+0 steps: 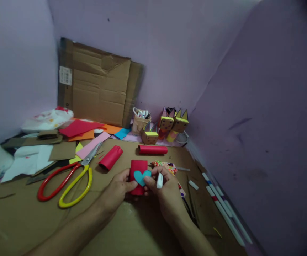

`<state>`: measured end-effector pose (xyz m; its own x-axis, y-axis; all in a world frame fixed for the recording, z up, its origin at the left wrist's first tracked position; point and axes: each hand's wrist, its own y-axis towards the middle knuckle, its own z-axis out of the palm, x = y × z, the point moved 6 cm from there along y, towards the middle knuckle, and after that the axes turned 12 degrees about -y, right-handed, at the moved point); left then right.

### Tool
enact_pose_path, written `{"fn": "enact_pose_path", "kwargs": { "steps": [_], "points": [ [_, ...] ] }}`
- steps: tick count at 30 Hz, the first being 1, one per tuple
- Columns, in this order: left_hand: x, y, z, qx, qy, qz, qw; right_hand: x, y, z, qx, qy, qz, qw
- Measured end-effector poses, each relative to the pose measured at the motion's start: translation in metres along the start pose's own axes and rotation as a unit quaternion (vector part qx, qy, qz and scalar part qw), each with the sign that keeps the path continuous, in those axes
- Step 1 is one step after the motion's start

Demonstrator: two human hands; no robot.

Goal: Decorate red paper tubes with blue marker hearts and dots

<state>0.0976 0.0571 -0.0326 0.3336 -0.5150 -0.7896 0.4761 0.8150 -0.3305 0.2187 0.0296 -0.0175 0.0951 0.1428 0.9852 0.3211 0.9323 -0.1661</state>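
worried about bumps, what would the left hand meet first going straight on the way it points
The red piece the left hand holds; beyond that, probably the right hand, though depth is unclear.

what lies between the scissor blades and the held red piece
In the head view, a red roll lies between the scissor blades and the held red piece.

The brown worktop [121, 234] carries large scissors [85, 161] (one handle red, the other yellow), a red tube [110, 158] just beside their blades, and a second red tube [152, 150] farther back. Rightward lie a partly hidden patterned glue gun [166, 165], a white cap [193, 185] and white markers [226, 215].
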Motion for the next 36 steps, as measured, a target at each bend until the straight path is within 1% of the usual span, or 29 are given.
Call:
{"fn": "enact_pose_path", "kwargs": {
  "steps": [6,8,11,14,17,19,22,25,30,33,36],
  "points": [
    [0.002,0.0,0.003,0.034,-0.024,0.01,0.999,-0.009,0.002,-0.007,-0.039,-0.057,-0.025,0.997],
    [-0.001,-0.001,0.005,0.05,-0.018,0.028,0.998,-0.009,0.002,-0.008,-0.048,-0.069,-0.045,0.995],
    [-0.007,-0.004,0.009,0.068,0.031,0.074,0.994,-0.008,0.0,-0.01,-0.063,-0.093,-0.071,0.991],
    [-0.011,-0.007,0.007,0.033,0.09,0.111,0.989,-0.009,-0.002,-0.008,-0.054,-0.099,-0.071,0.991],
    [-0.013,-0.009,0.005,0.0,0.109,0.124,0.986,-0.01,-0.003,-0.005,-0.037,-0.093,-0.059,0.993],
    [-0.014,-0.009,0.005,-0.001,0.103,0.122,0.987,-0.01,-0.004,-0.004,-0.033,-0.101,-0.056,0.993],
    [-0.013,-0.009,0.007,0.008,0.088,0.109,0.99,-0.004,-0.006,-0.01,-0.054,-0.123,-0.086,0.987],
    [-0.012,-0.009,0.008,0.018,0.069,0.099,0.992,0.001,-0.006,-0.014,-0.059,-0.101,-0.109,0.987],
    [-0.009,-0.01,0.01,0.025,0.09,0.099,0.991,0.0,-0.004,-0.012,-0.017,-0.098,-0.101,0.99],
    [-0.004,-0.012,0.011,0.018,0.09,0.075,0.993,-0.004,-0.004,-0.009,0.003,-0.059,-0.083,0.995],
    [-0.002,-0.014,0.012,0.003,0.082,0.058,0.995,-0.007,-0.005,-0.009,0.0,-0.015,-0.066,0.998]
  ]
}}
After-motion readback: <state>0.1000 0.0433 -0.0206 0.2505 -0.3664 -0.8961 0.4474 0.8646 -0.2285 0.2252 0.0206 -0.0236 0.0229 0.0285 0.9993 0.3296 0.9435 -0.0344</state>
